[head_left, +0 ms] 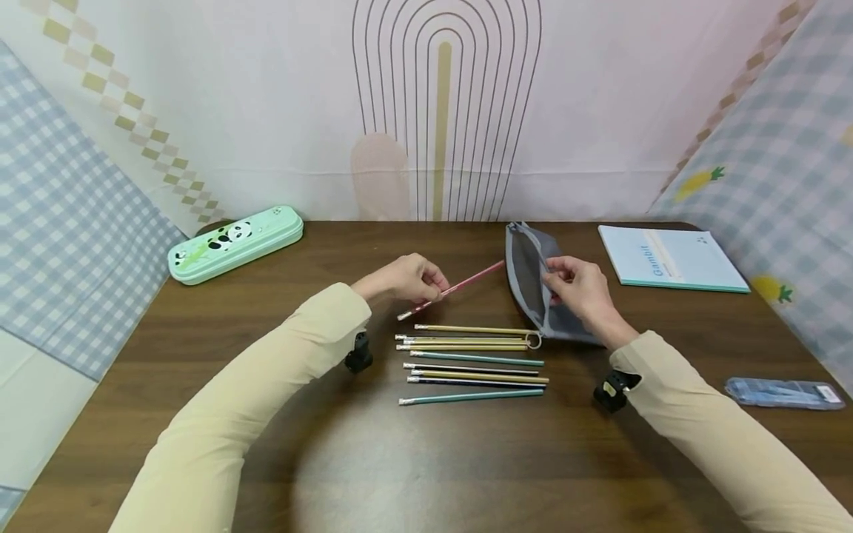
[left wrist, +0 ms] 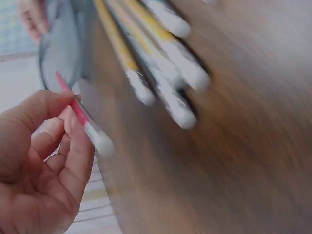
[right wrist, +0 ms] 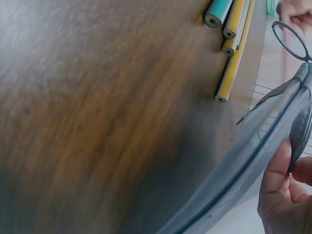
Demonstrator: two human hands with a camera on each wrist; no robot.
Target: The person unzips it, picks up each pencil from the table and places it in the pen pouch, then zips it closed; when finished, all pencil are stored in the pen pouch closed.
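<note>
Between thumb and fingers my left hand (head_left: 412, 281) pinches a pink pencil (head_left: 474, 277) near its white eraser end. The pencil slants up to the right, its far tip at the mouth of a grey zippered pouch (head_left: 566, 322). My right hand (head_left: 581, 290) grips one edge of the pouch, whose mouth gapes toward the left; a ring (head_left: 534, 340) hangs at its zipper end. Below the hands lie several pencils in a rough row, among them a yellow pencil (head_left: 476, 329), a teal pencil (head_left: 473, 397) and a dark pencil (head_left: 474, 382). The left wrist view is blurred.
A mint panda pencil case (head_left: 236, 244) lies at the back left of the wooden table (head_left: 373, 466). A light blue notebook (head_left: 673, 259) rests at the back right, and a translucent blue case (head_left: 783, 393) is near the right edge. Cloth hangs behind and on both sides.
</note>
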